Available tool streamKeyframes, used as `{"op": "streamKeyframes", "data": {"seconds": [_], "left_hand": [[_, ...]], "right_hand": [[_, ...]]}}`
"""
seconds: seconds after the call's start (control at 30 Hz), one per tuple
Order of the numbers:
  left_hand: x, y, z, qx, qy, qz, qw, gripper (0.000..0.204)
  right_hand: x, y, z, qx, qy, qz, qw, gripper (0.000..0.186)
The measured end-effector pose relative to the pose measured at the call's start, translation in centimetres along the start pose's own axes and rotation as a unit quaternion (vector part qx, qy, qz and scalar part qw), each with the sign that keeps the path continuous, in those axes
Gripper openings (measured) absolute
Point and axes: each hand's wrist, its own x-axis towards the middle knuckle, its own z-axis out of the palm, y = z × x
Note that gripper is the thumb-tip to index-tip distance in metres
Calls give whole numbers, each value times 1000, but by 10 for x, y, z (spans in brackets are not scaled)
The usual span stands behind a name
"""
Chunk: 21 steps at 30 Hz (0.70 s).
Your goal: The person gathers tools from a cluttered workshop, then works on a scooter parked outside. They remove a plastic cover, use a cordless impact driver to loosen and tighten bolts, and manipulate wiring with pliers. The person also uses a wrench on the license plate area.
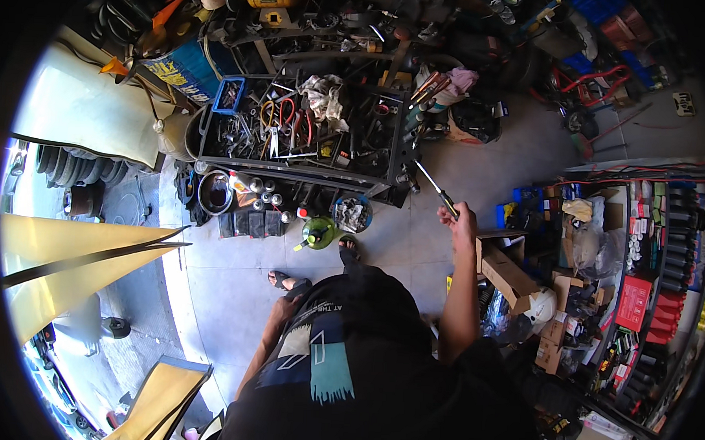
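My right hand (pixel 460 222) is stretched forward, its fingers wrapped round the dark handle of a screwdriver (pixel 446 200). The long metal shaft points up and left, toward the right end of a metal tool cart (pixel 315 173), and appears apart from it. Close against my dark trousers hangs my left hand (pixel 285 305), and its fingers are too hidden to make out. Pliers with red handles (pixel 287 109), wrenches and other loose tools fill the cart, along with a crumpled rag (pixel 325 98) and a blue basket (pixel 229 95).
On the floor before the cart stand a green jug (pixel 318 233), a blue tub (pixel 353 213), a round basin (pixel 215 193) and several spray cans (pixel 267 193). Cardboard boxes (pixel 509 279) and stocked shelves line the right side. Yellowish panels (pixel 83 267) jut in at left.
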Motion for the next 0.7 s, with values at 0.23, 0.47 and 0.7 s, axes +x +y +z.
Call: {"op": "streamKeyframes", "data": {"seconds": [0.23, 0.47, 0.7], "left_hand": [[-19, -3, 14, -64, 30, -60, 996, 69], [-22, -26, 44, -121, 82, -59, 987, 68], [-25, -13, 51, -149, 84, -100, 980, 68]], "right_hand": [[51, 7, 50, -251, 70, 29, 965, 42], [42, -49, 92, -468, 106, -15, 877, 56], [66, -54, 124, -573, 109, -117, 804, 53]]}}
